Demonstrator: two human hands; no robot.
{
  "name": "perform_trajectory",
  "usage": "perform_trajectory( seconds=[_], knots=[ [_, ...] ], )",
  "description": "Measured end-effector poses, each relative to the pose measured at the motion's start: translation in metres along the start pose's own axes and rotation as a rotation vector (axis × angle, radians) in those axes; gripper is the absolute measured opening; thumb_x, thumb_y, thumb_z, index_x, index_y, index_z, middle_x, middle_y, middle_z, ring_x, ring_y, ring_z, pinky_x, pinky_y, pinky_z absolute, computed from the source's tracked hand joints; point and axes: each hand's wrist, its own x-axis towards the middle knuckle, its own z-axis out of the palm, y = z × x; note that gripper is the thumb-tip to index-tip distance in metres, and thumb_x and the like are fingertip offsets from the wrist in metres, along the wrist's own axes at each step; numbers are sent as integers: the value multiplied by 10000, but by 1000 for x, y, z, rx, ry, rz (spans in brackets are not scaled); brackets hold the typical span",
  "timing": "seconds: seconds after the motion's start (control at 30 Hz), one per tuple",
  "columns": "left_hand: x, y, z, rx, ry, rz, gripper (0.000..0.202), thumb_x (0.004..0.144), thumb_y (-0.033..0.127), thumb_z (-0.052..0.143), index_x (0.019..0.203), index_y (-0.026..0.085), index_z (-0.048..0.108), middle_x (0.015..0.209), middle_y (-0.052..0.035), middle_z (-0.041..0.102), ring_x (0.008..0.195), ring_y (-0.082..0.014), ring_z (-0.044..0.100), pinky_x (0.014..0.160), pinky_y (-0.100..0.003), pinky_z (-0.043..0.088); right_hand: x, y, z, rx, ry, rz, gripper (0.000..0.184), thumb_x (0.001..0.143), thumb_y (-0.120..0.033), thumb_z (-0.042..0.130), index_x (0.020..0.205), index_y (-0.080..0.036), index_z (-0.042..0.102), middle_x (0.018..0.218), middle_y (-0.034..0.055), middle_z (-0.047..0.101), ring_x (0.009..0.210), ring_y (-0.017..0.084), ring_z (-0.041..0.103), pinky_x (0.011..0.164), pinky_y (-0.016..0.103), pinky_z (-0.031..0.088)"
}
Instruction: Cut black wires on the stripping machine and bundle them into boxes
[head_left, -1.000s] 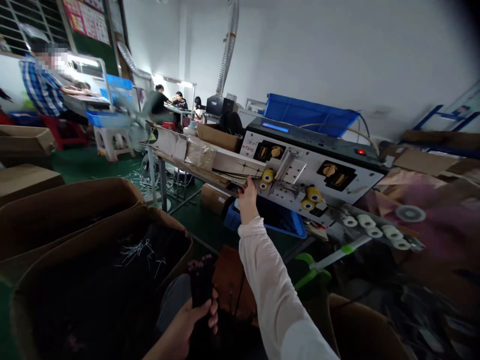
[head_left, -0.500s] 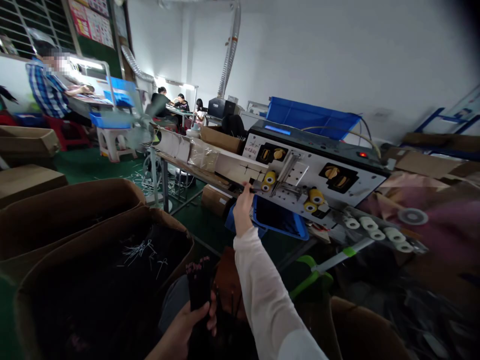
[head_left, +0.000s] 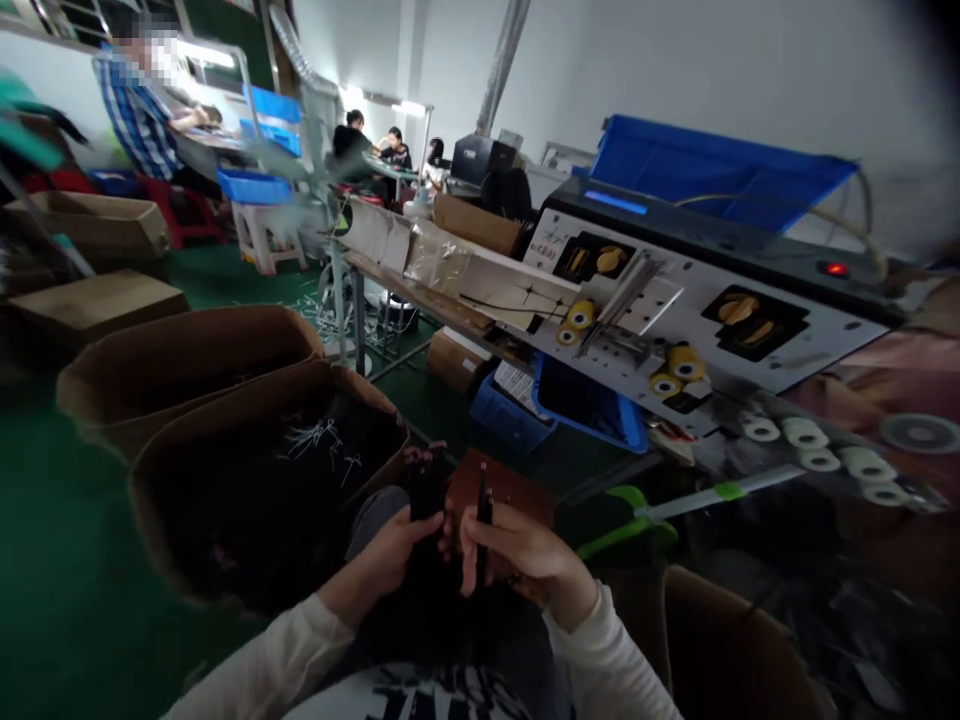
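My left hand (head_left: 394,547) is closed round a dark bundle of short black wires (head_left: 426,488) held upright over my lap. Close beside it, my right hand (head_left: 517,553) pinches a single thin black wire piece (head_left: 482,500), its end pointing up. Both hands sit low in the middle, well short of the white wire-cutting machine (head_left: 697,310) with yellow rollers (head_left: 580,316) at the right.
Two open cardboard boxes (head_left: 247,440) holding dark wire pieces stand at my left on the green floor. A blue tray (head_left: 592,410) sits under the machine. A long bench (head_left: 420,270) runs back to several seated people; another person in a checked shirt (head_left: 139,110) works far left.
My right hand has come back from the machine's yellow rollers down to my lap beside the left hand and now pinches a wire piece. The view has shifted and tilted down.
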Motion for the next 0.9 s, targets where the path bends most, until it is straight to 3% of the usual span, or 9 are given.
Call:
perform_trajectory(
  seconds=[0.13, 0.3, 0.4, 0.5, 0.63, 0.8, 0.9],
  knots=[
    [6, -17, 7, 58, 88, -39, 181, 635, 244, 734, 722, 119, 636, 659, -48, 655, 630, -167, 607, 648, -272, 454, 17, 2, 10, 62, -23, 53, 420, 871, -575, 396, 829, -168, 494, 634, 33, 662, 567, 129, 620, 479, 198, 452],
    [4, -22, 12, -40, 66, -126, 106, 647, 197, 682, 679, 120, 617, 622, -58, 650, 611, -188, 625, 637, -305, 485, 25, -4, 11, -104, 172, 54, 370, 904, -548, 312, 873, -207, 450, 656, 2, 641, 542, 120, 579, 478, 215, 444],
    [0, -18, 12, -93, 40, -180, 193, 682, 236, 693, 826, 126, 629, 742, -84, 679, 675, -209, 648, 666, -338, 505, 25, -6, 6, -423, 372, -73, 310, 926, -451, 323, 835, -206, 489, 753, 17, 602, 714, 144, 578, 687, 298, 478],
    [-2, -17, 9, -97, 17, -177, 279, 716, 293, 695, 919, 115, 626, 848, -109, 678, 722, -208, 652, 685, -341, 511, 30, 1, -1, -648, 541, -200, 205, 892, -364, 425, 829, -199, 530, 920, 43, 536, 916, 176, 528, 890, 362, 413],
    [-3, -22, 2, -52, 7, -156, 259, 749, 325, 672, 860, 96, 627, 774, -85, 642, 647, -159, 609, 629, -292, 487, 41, 16, -11, -449, 553, -171, 221, 841, -351, 512, 1008, -205, 513, 1020, 52, 538, 962, 176, 534, 897, 361, 425],
    [-6, -23, 0, -76, -87, -131, 192, 796, 299, 620, 778, 109, 604, 674, -43, 571, 606, -121, 554, 622, -274, 453, 50, 25, -22, -134, 630, -212, 609, 796, -339, 594, 1324, -234, 310, 1256, 95, 504, 1127, 174, 516, 941, 355, 413],
    [-7, -21, 0, -72, -107, -122, 188, 799, 293, 618, 771, 108, 601, 672, -38, 557, 606, -115, 544, 626, -272, 450, 50, 25, -26, -94, 606, -236, 732, 797, -332, 612, 1405, -240, 215, 1236, 96, 557, 1126, 175, 532, 956, 371, 408]
  ],
)
